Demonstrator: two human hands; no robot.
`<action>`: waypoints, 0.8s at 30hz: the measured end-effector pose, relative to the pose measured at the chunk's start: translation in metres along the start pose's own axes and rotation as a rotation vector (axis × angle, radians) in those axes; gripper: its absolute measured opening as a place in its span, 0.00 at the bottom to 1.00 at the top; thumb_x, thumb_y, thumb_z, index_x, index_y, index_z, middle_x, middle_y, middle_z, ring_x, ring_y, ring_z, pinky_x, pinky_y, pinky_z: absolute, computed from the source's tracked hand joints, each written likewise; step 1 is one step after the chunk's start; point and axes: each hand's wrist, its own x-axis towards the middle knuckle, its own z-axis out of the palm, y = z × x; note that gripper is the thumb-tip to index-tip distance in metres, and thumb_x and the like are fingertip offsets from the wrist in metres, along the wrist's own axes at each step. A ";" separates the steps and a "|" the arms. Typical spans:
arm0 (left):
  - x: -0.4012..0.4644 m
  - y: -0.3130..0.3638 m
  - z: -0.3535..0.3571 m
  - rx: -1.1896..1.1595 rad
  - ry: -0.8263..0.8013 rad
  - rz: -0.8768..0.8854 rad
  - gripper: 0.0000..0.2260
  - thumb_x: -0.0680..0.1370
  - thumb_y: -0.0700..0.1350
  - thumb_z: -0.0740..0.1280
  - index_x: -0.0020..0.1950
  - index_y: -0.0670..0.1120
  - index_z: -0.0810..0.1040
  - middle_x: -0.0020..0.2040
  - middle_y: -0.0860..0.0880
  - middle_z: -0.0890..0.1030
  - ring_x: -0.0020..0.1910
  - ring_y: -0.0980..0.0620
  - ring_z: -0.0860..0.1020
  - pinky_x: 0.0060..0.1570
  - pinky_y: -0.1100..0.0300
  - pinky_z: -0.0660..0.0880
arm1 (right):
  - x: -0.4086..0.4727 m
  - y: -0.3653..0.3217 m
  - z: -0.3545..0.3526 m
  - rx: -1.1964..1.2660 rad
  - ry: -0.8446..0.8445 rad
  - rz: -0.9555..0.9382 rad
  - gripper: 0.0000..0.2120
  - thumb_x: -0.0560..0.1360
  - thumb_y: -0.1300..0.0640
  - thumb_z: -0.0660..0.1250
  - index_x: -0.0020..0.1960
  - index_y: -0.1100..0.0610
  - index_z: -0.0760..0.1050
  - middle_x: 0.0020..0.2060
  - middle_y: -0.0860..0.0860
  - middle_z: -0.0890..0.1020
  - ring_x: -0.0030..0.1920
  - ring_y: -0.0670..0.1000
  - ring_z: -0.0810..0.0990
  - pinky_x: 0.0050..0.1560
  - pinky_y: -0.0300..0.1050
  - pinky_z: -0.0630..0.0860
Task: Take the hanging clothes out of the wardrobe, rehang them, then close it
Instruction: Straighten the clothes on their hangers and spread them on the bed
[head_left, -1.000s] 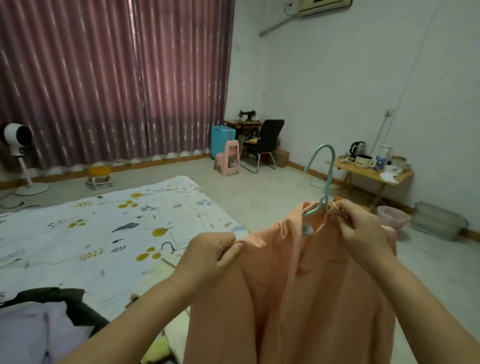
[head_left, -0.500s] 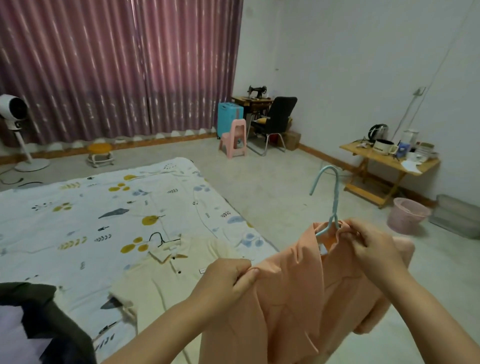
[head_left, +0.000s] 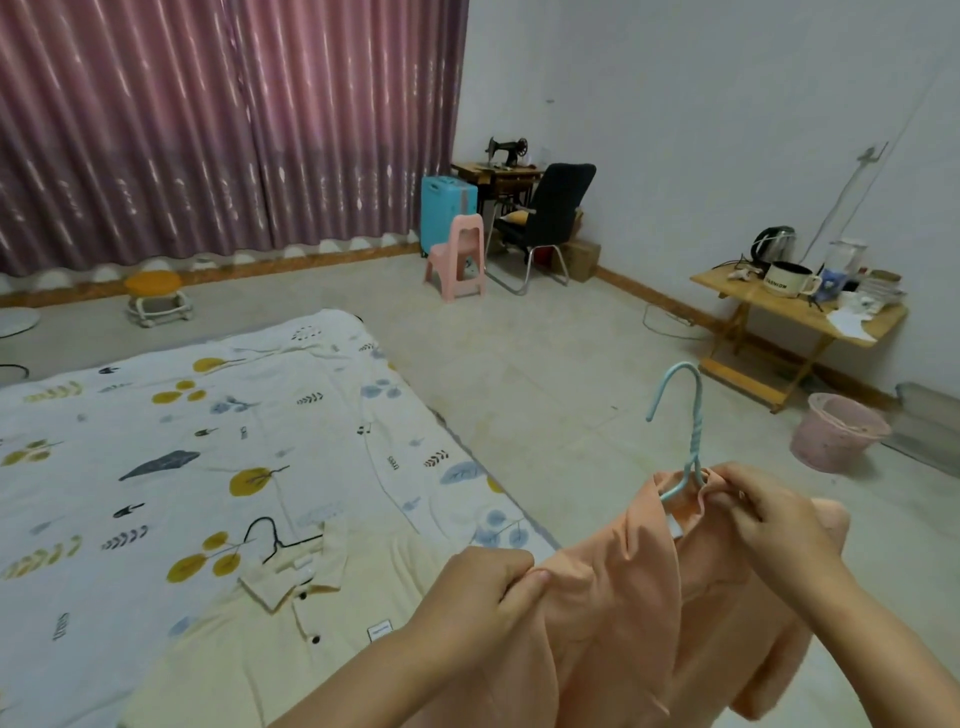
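Lowered since before, both hands pinch the orange shirt; its label is unreadable.

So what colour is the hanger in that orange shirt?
Light blue hanger, clearest in the head view.

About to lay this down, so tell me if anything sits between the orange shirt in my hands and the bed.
Nothing visible separates them. Left hand and right hand grip the orange shirt on its blue hanger. On the bed directly below lies a cream shirt with a black hanger, occupying the near corner.
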 end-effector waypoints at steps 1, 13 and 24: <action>0.010 -0.007 -0.002 -0.003 0.016 -0.011 0.18 0.74 0.58 0.54 0.28 0.50 0.58 0.27 0.57 0.70 0.28 0.57 0.65 0.31 0.62 0.58 | 0.016 0.000 0.007 -0.003 -0.011 -0.008 0.16 0.75 0.68 0.63 0.39 0.47 0.72 0.38 0.47 0.76 0.42 0.51 0.73 0.44 0.45 0.66; 0.111 -0.163 -0.028 0.015 0.513 -0.378 0.16 0.67 0.65 0.48 0.34 0.57 0.68 0.35 0.61 0.74 0.37 0.58 0.71 0.35 0.65 0.64 | 0.237 -0.025 0.194 0.036 -0.252 -0.284 0.06 0.72 0.64 0.68 0.40 0.54 0.77 0.41 0.55 0.81 0.47 0.58 0.76 0.48 0.51 0.69; 0.123 -0.365 0.016 0.062 0.662 -0.769 0.13 0.70 0.57 0.55 0.29 0.52 0.66 0.30 0.49 0.74 0.34 0.49 0.74 0.34 0.59 0.66 | 0.222 0.031 0.422 -0.041 -0.578 -0.242 0.22 0.79 0.53 0.58 0.72 0.53 0.61 0.71 0.52 0.65 0.72 0.50 0.62 0.70 0.42 0.57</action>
